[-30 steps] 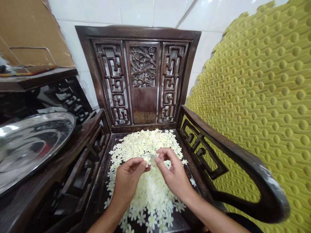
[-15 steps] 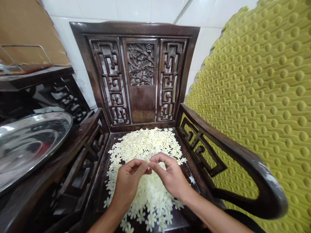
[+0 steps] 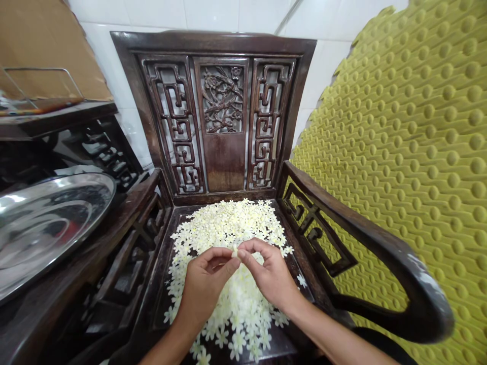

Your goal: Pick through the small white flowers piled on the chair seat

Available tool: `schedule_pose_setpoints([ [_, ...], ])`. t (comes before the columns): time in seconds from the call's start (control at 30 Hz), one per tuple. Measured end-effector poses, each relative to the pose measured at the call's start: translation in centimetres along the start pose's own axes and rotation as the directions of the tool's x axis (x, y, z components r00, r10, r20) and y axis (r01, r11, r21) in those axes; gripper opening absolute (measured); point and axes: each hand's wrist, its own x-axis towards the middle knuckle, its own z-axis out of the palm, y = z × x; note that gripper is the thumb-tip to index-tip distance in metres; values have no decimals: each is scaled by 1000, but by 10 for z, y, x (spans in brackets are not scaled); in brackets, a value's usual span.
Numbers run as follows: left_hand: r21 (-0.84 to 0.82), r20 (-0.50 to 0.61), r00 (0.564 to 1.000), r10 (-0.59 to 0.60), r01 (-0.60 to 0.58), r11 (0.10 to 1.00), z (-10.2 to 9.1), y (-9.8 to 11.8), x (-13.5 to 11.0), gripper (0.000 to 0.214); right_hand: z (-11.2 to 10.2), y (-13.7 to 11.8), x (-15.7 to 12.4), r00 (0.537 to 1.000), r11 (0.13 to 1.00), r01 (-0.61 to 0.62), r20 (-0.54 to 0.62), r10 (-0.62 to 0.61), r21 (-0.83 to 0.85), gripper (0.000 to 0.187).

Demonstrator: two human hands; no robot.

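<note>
My left hand (image 3: 207, 279) and my right hand (image 3: 268, 271) meet fingertip to fingertip above the seat. Pinched between them is a small pale flower (image 3: 235, 251), mostly covered by the thumbs and forefingers. Under and around both hands lie many loose white flowers (image 3: 228, 223) with yellowish centres, heaped thickly toward the back of the seat and scattered toward the front. They rest on the dark wooden seat (image 3: 281, 350) of a carved armchair (image 3: 226, 162).
On the left a round metal tray (image 3: 87, 213) sits by the chair's left armrest (image 3: 140, 195). Behind it stands dark furniture with brown cardboard (image 3: 45, 45). The curved right armrest (image 3: 365, 233) borders a bumpy yellow-green foam mat (image 3: 411, 126). White wall tiles (image 3: 213, 12) rise behind.
Both hands have shifted very slightly right in the picture, with the fingertips still together around the small flower. The whole view has moved a little too.
</note>
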Motion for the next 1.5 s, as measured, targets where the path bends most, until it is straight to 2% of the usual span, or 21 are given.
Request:
schedule_pose_setpoints([
  [0.37, 28, 22, 992, 122, -123, 992, 2, 1, -4, 10, -1, 4, -1, 997, 984, 67, -37, -74, -164, 11],
  [0.7, 25, -5, 995, 103, -103, 994, 3, -1, -3, 13, -3, 2, -1, 990, 966, 122, -45, -136, -229, 12],
  [0.93, -28, -17, 996, 90, -91, 995, -2, -3, 1, 13, -7, 0, 2, 979, 958, 202, 55, -195, -204, 10],
  [1.13, -84, 40, 998, 44, -41, 996, -3, -2, 2, 14, -10, -1, 3, 972, 940, 233, 100, -214, -251, 12],
  [1.5, 10, 22, 999, 47, -47, 999, -2, -3, 2, 17, -11, -4, 2, 970, 924, 245, 64, -236, -292, 14],
])
